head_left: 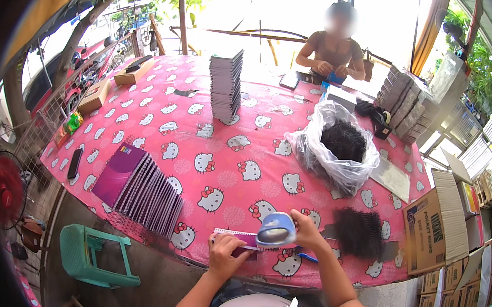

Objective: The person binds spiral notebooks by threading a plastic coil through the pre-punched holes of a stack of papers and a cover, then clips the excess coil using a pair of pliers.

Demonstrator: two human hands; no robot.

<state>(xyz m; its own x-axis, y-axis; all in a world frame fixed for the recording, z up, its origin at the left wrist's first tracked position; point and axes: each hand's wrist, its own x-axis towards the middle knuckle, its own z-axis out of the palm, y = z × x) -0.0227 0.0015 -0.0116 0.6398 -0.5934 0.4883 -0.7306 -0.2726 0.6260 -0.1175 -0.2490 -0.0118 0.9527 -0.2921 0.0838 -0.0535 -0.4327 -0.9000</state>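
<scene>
L hand (pixel 226 256): fingers part-curled, laid on purple notebook; contact seen, pinch from below can't be told (underside hidden).
R hand (pixel 306 230): closed round R side of blue tool (pixel 276 231); tool rounded, handheld, exact kind unclear.
Purple notebook (pixel 245 240): at near edge of worktop (pixel 224 167), ahead of wearer's body, btwn L hand and tool.
Axis: holed white edge seen on far side, run L–R, dipped slightly to R, set across line of forearms; rest part-covered, so long axis judged only, approx. along that edge.
Nearer hand: L, already on notebook; R kept apart from it by tool, which is seen at R end of edge. Tool-to-edge contact: can't be told.
Blue slim item (pixel 308 257): nr R forearm, not held.
Black bristly pile (pixel 358 231): R of R hand, flat on worktop.
Clear plastic bag (pixel 342 181): beyond pile, w/ dark contents.
Purple notebook stack (pixel 137 177): fanned, far-L of L hand, well apart.
Grey book stack (pixel 227 88): upright, far side.
Cardboard box (pixel 431 231): far R, flaps open.
Co-worker (pixel 334 52): across worktop, blue item handled.
</scene>
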